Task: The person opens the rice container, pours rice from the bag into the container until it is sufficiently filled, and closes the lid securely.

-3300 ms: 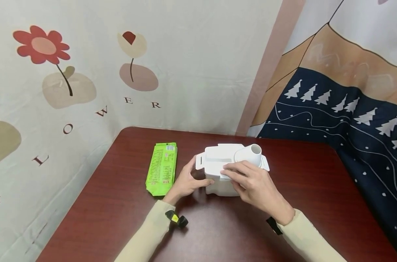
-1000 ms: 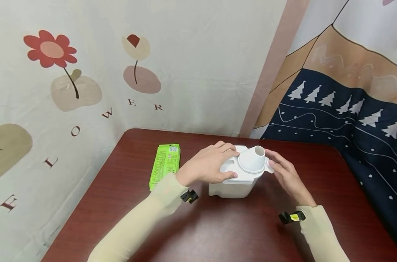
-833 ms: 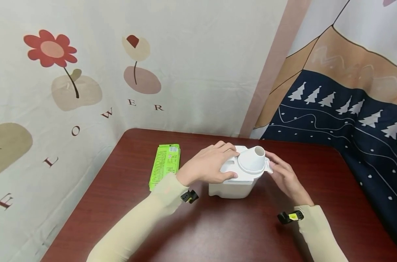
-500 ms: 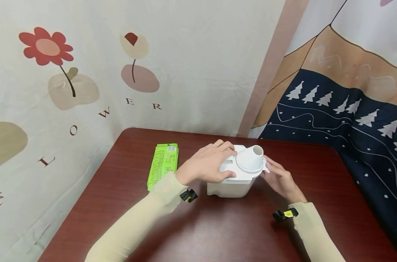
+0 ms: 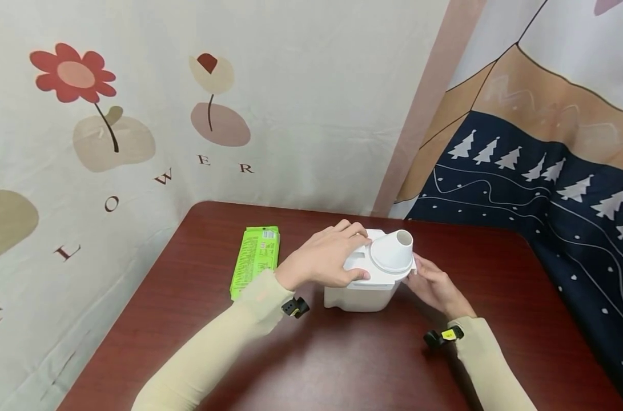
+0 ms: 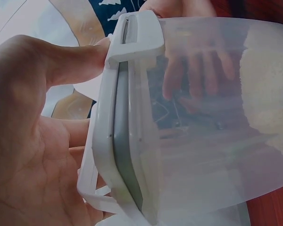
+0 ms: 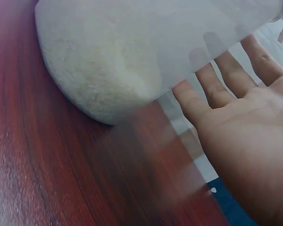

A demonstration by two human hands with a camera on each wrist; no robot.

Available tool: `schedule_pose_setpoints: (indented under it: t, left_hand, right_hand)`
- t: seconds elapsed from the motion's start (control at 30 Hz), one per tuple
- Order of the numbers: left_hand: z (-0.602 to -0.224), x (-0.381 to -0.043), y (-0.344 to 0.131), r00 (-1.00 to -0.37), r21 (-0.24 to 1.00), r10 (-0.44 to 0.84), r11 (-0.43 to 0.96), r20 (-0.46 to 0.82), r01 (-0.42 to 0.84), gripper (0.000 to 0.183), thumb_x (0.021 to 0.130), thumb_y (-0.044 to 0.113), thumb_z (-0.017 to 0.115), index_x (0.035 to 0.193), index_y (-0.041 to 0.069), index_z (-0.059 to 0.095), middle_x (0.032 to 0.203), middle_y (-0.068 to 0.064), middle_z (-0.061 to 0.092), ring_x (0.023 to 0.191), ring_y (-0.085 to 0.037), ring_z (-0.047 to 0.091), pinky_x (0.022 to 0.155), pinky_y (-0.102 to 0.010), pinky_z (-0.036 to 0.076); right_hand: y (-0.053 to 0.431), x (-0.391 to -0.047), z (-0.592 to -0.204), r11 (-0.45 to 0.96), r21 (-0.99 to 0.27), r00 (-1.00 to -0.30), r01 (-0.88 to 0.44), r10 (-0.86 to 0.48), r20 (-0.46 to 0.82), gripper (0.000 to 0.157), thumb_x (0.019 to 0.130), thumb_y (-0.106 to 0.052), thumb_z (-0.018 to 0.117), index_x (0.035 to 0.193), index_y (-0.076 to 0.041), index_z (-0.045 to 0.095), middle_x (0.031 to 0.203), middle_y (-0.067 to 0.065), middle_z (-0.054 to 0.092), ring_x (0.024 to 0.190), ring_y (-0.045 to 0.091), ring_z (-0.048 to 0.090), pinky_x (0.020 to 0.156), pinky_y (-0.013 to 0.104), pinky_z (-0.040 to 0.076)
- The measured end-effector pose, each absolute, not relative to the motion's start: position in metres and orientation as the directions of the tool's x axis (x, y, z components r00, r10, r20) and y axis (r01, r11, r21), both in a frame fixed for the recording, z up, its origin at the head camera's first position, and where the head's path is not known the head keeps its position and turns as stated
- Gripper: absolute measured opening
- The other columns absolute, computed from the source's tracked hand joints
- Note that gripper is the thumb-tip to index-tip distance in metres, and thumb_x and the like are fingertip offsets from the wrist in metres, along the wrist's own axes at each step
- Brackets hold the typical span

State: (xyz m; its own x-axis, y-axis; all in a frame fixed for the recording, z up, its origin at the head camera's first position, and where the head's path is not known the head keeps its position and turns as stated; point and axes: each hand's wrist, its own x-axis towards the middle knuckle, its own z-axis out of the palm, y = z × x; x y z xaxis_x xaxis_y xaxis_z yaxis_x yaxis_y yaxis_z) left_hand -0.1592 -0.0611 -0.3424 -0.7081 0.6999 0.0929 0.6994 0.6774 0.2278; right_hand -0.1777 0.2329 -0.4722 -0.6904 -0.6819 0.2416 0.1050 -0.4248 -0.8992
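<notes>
A translucent plastic storage container [image 5: 360,299] stands on the table, its white lid [image 5: 380,276] carrying a cone-shaped spout [image 5: 395,252]. My left hand [image 5: 325,258] lies over the lid's left part and grips across it, the thumb near the front edge. In the left wrist view, that thumb touches the rim beside a white clip [image 6: 140,36]. My right hand [image 5: 435,289] is at the container's right end, under the lid's edge. Its fingers are nearly straight and touch the container wall in the right wrist view. Pale grainy contents [image 7: 104,66] fill the bottom.
A green packet [image 5: 256,258] with printed text lies on the dark red table [image 5: 342,365] left of the container. Behind the table hang a pale flower-printed cloth [image 5: 311,114] and a dark blue cloth with white trees [image 5: 496,177].
The left hand has gone from the container's left end onto the lid. The right hand moved from the lid's front to the right-end clip, then down, and the clip now sits lower.
</notes>
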Motion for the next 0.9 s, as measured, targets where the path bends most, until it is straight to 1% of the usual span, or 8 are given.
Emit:
schedule_pose_setpoints:
  t: [0.1,0.2,0.37,0.47,0.6,0.73,0.8,0.9]
  left_hand:
    - [-0.342,-0.158,-0.062,-0.706,0.224,0.702,0.676,0.094,0.702,0.059,0.091,0.051,0.07,0.14,0.02,0.06,0.139,0.007,0.052,0.125,-0.014,0.046,0.101,-0.033,0.048]
    - [-0.341,-0.156,-0.063,-0.707,0.218,0.701,0.678,0.096,0.702,0.059,0.092,0.05,0.07,0.141,0.019,0.06,0.139,0.006,0.052,0.125,-0.015,0.046,0.101,-0.033,0.048]
    - [-0.342,-0.155,-0.065,-0.711,0.219,0.696,0.681,0.101,0.698,0.06,0.092,0.051,0.07,0.141,0.018,0.06,0.14,0.005,0.053,0.124,-0.015,0.047,0.1,-0.032,0.049]
    - [-0.344,-0.156,-0.065,-0.713,0.224,0.693,0.682,0.106,0.696,0.06,0.092,0.052,0.071,0.14,0.018,0.061,0.14,0.005,0.053,0.124,-0.015,0.047,0.099,-0.032,0.049]
    - [-0.344,-0.156,-0.066,-0.713,0.235,0.692,0.678,0.115,0.696,0.06,0.091,0.052,0.071,0.14,0.019,0.061,0.139,0.005,0.053,0.124,-0.015,0.047,0.099,-0.033,0.05]
    - [-0.344,-0.156,-0.066,-0.712,0.248,0.692,0.674,0.121,0.696,0.06,0.091,0.051,0.071,0.141,0.019,0.061,0.14,0.005,0.053,0.125,-0.015,0.047,0.1,-0.033,0.049]
    - [-0.344,-0.156,-0.066,-0.713,0.253,0.691,0.674,0.119,0.694,0.06,0.091,0.051,0.071,0.141,0.019,0.06,0.14,0.005,0.053,0.126,-0.015,0.047,0.101,-0.033,0.048]
    - [-0.344,-0.157,-0.064,-0.716,0.257,0.689,0.676,0.111,0.691,0.06,0.092,0.051,0.071,0.141,0.019,0.06,0.14,0.006,0.052,0.127,-0.015,0.046,0.103,-0.033,0.047]
  right_hand:
    - [0.232,-0.177,-0.471,-0.419,-0.902,-0.705,0.107,-0.671,0.228,0.046,0.11,-0.014,0.032,0.152,-0.023,0.048,0.155,-0.013,0.048,0.139,0.001,0.046,0.116,0.022,0.04]
    - [0.229,-0.177,-0.469,-0.39,-0.915,-0.739,0.101,-0.646,0.194,0.047,0.108,-0.009,0.037,0.152,-0.023,0.048,0.154,-0.014,0.048,0.138,0.0,0.047,0.115,0.02,0.041]
    - [0.224,-0.174,-0.47,-0.317,-0.944,-0.784,0.095,-0.608,0.125,0.056,0.107,-0.005,0.04,0.159,-0.023,0.038,0.152,-0.02,0.046,0.138,-0.005,0.044,0.113,0.014,0.039]
    - [0.223,-0.172,-0.471,-0.314,-0.944,-0.797,0.098,-0.593,0.114,0.055,0.107,-0.005,0.042,0.159,-0.024,0.038,0.151,-0.022,0.046,0.138,-0.006,0.043,0.112,0.013,0.038]
    - [0.222,-0.172,-0.472,-0.346,-0.935,-0.801,0.081,-0.581,0.145,0.049,0.107,-0.005,0.04,0.151,-0.027,0.049,0.151,-0.019,0.049,0.137,-0.005,0.045,0.113,0.014,0.039]
    - [0.222,-0.172,-0.473,-0.4,-0.915,-0.783,0.048,-0.584,0.214,0.047,0.108,-0.004,0.038,0.146,-0.026,0.055,0.15,-0.015,0.053,0.137,-0.003,0.048,0.113,0.016,0.04]
    - [0.223,-0.171,-0.473,-0.414,-0.91,-0.77,0.024,-0.588,0.247,0.048,0.108,-0.003,0.036,0.147,-0.026,0.054,0.151,-0.014,0.054,0.138,-0.002,0.049,0.114,0.017,0.041]
    - [0.226,-0.169,-0.472,-0.396,-0.918,-0.755,-0.025,-0.594,0.277,0.051,0.109,-0.003,0.032,0.152,-0.024,0.048,0.153,-0.016,0.051,0.14,-0.003,0.047,0.113,0.017,0.041]
